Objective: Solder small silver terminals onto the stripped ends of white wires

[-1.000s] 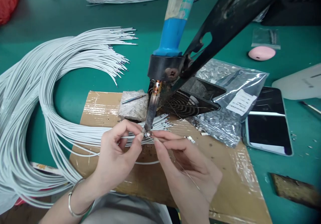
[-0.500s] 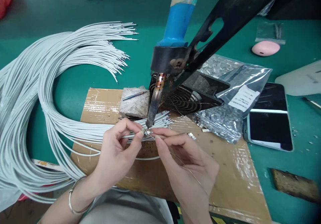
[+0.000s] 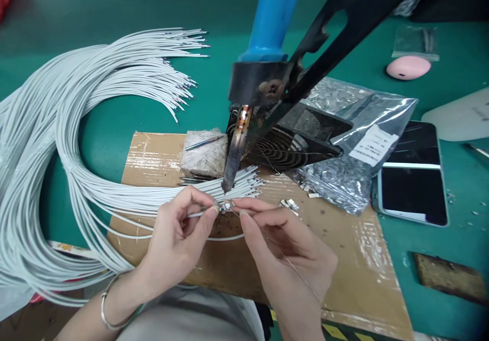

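Note:
Under the tip of a clamped soldering iron (image 3: 237, 152), my left hand (image 3: 181, 239) pinches the end of a white cable (image 3: 195, 214) between thumb and forefinger. A small shiny metal connector (image 3: 226, 205) sits at that cable's end, just below the iron's tip, with a narrow gap between them. My right hand (image 3: 290, 254) is closed on a thin solder wire (image 3: 294, 268), which trails back across the palm. Its fingertips come close to the connector; whether they also touch it I cannot tell. Below both hands lies a cardboard sheet (image 3: 355, 290).
Bundled white cables (image 3: 76, 107) curve over the left side. A black fan (image 3: 286, 147) stands behind the iron, beside a grey block (image 3: 204, 158). Rightward are a plastic bag of metal parts (image 3: 344, 188), loose connectors (image 3: 289, 204), a phone (image 3: 412, 188) and a brown block (image 3: 449, 278).
Both hands have dropped slightly, and the connector now sits a little lower, apart from the iron's tip. More loose connectors show beside my right hand. The grips look the same.

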Available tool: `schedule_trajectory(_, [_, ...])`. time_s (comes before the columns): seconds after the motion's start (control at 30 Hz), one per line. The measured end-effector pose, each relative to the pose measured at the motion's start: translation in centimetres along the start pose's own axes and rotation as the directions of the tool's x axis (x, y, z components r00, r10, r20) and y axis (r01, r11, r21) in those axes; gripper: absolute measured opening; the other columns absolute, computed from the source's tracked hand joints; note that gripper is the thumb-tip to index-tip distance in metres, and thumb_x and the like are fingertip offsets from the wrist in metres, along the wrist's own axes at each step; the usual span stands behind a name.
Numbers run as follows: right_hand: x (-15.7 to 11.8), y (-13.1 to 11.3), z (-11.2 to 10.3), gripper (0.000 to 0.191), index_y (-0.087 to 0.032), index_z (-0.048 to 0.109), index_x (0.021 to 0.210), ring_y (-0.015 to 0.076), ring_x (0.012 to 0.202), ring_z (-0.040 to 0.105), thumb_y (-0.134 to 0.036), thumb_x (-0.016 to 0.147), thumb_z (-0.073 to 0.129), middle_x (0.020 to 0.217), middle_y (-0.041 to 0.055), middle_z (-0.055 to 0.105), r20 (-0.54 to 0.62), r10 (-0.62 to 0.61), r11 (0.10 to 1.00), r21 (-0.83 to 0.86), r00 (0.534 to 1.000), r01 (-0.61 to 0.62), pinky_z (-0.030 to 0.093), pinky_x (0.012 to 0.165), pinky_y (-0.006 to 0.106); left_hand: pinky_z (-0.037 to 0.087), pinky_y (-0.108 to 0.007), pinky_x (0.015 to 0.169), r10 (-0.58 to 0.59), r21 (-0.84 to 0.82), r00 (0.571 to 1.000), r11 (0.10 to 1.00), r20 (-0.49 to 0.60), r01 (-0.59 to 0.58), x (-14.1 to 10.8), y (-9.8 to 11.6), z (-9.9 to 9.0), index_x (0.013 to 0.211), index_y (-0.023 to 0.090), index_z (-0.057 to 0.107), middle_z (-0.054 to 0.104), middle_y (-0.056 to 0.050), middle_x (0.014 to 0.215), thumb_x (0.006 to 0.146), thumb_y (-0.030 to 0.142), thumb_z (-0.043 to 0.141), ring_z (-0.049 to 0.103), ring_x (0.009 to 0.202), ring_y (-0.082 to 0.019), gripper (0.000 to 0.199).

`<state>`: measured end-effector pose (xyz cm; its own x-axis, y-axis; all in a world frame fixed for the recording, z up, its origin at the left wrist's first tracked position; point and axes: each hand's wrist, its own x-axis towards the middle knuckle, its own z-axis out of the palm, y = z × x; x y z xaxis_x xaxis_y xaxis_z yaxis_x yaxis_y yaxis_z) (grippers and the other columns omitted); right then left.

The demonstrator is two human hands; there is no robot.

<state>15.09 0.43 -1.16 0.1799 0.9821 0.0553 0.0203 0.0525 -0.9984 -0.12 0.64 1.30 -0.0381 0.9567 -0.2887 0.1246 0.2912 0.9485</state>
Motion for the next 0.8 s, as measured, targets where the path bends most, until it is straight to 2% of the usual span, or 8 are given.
schedule_trajectory(0.2, [-0.4,0.0,-0.5,0.015,-0.021,0.067,0.081,0.0187,0.089,0.080,-0.015,0.094,0.073,0.100,0.0049,0.082,0.011,-0.008,1.000,0.004,1.000,0.008,0.066,0.081,0.029,0.040,-0.027,0.060,0.011,0.060,1.000,0.998,0.004,-0.011,-0.9,-0.3,-0.2,0.089,0.020,0.063,0.067,-0.005,0.087,0.101,0.028,0.064,0.059,0.077,-0.017,0.015])
schedule_trajectory(0.27, [-0.4,0.0,-0.7,0.008,-0.022,0.068,0.090,0.0179,0.082,0.079,-0.021,0.097,0.070,0.093,0.0035,0.081,-0.046,0.000,0.997,-0.071,0.999,-0.003,0.065,0.075,0.027,0.039,-0.027,0.058,0.026,0.091,1.000,0.995,0.016,-0.028,-1.1,-0.2,-0.2,0.088,0.020,0.063,0.066,-0.005,0.086,0.101,0.026,0.063,0.059,0.077,-0.018,0.014])
schedule_trajectory(0.33, [-0.4,0.1,-0.9,0.013,-0.022,0.071,0.094,0.0155,0.071,0.075,-0.028,0.103,0.063,0.081,0.0007,0.077,-0.072,0.000,0.980,-0.198,0.997,-0.014,0.061,0.068,0.025,0.038,-0.027,0.057,0.041,0.110,0.999,0.993,0.020,-0.043,-1.3,-0.1,-0.3,0.088,0.021,0.064,0.066,-0.005,0.086,0.101,0.026,0.062,0.058,0.077,-0.018,0.014])
schedule_trajectory(0.4, [-0.5,0.0,-1.0,0.023,-0.023,0.074,0.091,0.0141,0.066,0.068,-0.031,0.105,0.058,0.074,-0.0007,0.071,-0.005,-0.005,0.960,-0.280,1.000,0.004,0.056,0.064,0.025,0.039,-0.027,0.057,0.048,0.119,0.998,0.992,0.027,-0.051,-1.6,-0.2,-0.4,0.088,0.021,0.064,0.066,-0.005,0.087,0.102,0.027,0.062,0.057,0.076,-0.017,0.014])
schedule_trajectory(0.5, [-0.7,-0.2,-0.8,0.020,-0.023,0.074,0.086,0.0137,0.068,0.064,-0.028,0.102,0.063,0.074,-0.0014,0.067,0.089,0.016,0.973,-0.232,0.996,0.005,0.053,0.065,0.025,0.043,-0.028,0.062,0.052,0.114,0.997,0.992,0.060,-0.058,-1.9,-0.2,-0.5,0.090,0.021,0.064,0.067,-0.005,0.088,0.102,0.027,0.062,0.060,0.080,-0.019,0.014])
schedule_trajectory(0.6, [-1.0,-0.6,-0.4,0.019,-0.022,0.071,0.080,0.0143,0.067,0.062,-0.028,0.098,0.068,0.072,-0.0015,0.065,0.069,0.073,0.985,-0.160,0.995,-0.061,0.051,0.064,0.026,0.046,-0.028,0.067,0.043,0.085,0.996,0.995,0.080,-0.050,-2.1,-0.2,-0.5,0.090,0.021,0.064,0.066,-0.005,0.087,0.103,0.026,0.061,0.061,0.084,-0.020,0.014])
schedule_trajectory(0.7, [-1.3,-0.8,-0.2,0.024,-0.022,0.072,0.075,0.0155,0.065,0.062,-0.032,0.097,0.071,0.068,-0.0008,0.065,0.056,0.125,0.985,-0.129,0.991,-0.117,0.050,0.062,0.027,0.045,-0.027,0.064,0.030,0.064,0.995,0.997,0.091,-0.036,-2.2,-0.3,-0.4,0.090,0.020,0.064,0.066,-0.005,0.086,0.104,0.027,0.060,0.060,0.080,-0.019,0.015])
schedule_trajectory(0.8, [-1.3,-0.3,-1.0,0.030,-0.022,0.078,0.080,0.0143,0.059,0.060,-0.040,0.101,0.065,0.068,0.0005,0.066,0.068,0.161,0.987,-0.033,0.985,-0.160,0.049,0.056,0.026,0.044,-0.026,0.061,0.031,0.071,0.995,0.997,0.100,-0.038,-2.5,-0.3,-0.5,0.091,0.020,0.063,0.066,-0.004,0.084,0.104,0.029,0.059,0.059,0.074,-0.017,0.017])
